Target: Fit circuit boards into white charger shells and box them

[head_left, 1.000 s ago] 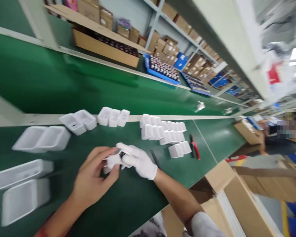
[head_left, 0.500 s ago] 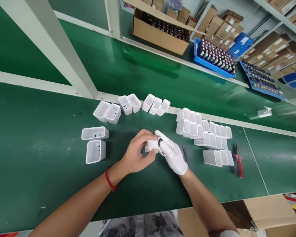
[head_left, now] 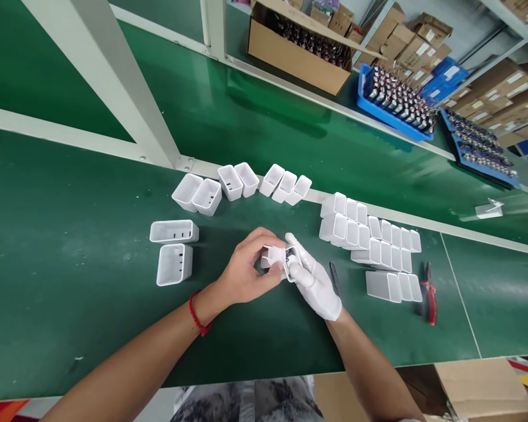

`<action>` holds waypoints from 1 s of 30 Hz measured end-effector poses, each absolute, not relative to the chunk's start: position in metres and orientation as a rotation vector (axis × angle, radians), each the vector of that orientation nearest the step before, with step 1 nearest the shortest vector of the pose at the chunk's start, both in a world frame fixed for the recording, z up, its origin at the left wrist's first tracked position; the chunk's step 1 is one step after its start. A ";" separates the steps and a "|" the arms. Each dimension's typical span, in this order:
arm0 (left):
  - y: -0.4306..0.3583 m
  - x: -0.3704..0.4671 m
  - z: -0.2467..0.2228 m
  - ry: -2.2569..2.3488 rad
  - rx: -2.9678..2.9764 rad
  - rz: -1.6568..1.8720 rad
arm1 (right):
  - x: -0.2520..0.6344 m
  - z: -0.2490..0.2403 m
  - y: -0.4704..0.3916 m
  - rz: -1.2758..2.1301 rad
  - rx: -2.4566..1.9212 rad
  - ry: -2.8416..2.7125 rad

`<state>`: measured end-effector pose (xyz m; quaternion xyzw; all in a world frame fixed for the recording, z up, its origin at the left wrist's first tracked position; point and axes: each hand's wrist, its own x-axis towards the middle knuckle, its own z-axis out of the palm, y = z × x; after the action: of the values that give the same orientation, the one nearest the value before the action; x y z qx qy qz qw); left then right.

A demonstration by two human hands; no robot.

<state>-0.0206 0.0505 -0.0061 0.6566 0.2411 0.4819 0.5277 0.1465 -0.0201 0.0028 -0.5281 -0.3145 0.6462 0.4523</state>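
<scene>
My bare left hand [head_left: 250, 266] is closed around a white plastic plug housing [head_left: 273, 257], with thin metal prongs showing at its left end. At the housing's open right end, my gloved right hand [head_left: 314, 284] grips the rim between thumb and fingers. Something small and dark shows in that opening; the fingers hide most of it. On the bench just right of the glove lies a pair of dark tweezers [head_left: 335, 278]. Farther right, red-handled pliers [head_left: 430, 296] rest by a row of white housings [head_left: 382, 286].
Open white housings stand in groups at the left [head_left: 175, 265], along the back [head_left: 231, 183] and at the right [head_left: 334, 225]. A post [head_left: 110, 82] rises at back left. The shelf behind bears a cardboard box [head_left: 297, 55] and a blue tray [head_left: 396, 126] of small wired parts.
The view has shifted slightly. The gloved fingers have opened a little at the housing's right end, and more of its white rim shows. Both hands keep hold of it.
</scene>
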 end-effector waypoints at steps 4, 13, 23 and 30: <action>0.049 -0.021 -0.007 0.560 1.531 1.138 | 0.146 0.002 -0.014 1.573 -1.295 -0.705; 0.044 -0.018 -0.010 0.557 1.556 1.142 | 0.139 -0.001 -0.016 1.401 -1.425 -0.827; 0.049 -0.022 -0.006 0.682 1.372 1.155 | 0.153 0.042 0.002 1.270 -1.678 -1.717; 0.051 -0.025 -0.012 0.694 1.181 1.160 | 0.154 0.092 0.051 0.906 -1.608 -2.279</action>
<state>-0.0249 0.0507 -0.0119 0.5143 0.3024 0.5050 0.6237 0.1544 0.0512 0.0918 -0.5452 -0.7730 0.3071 0.1044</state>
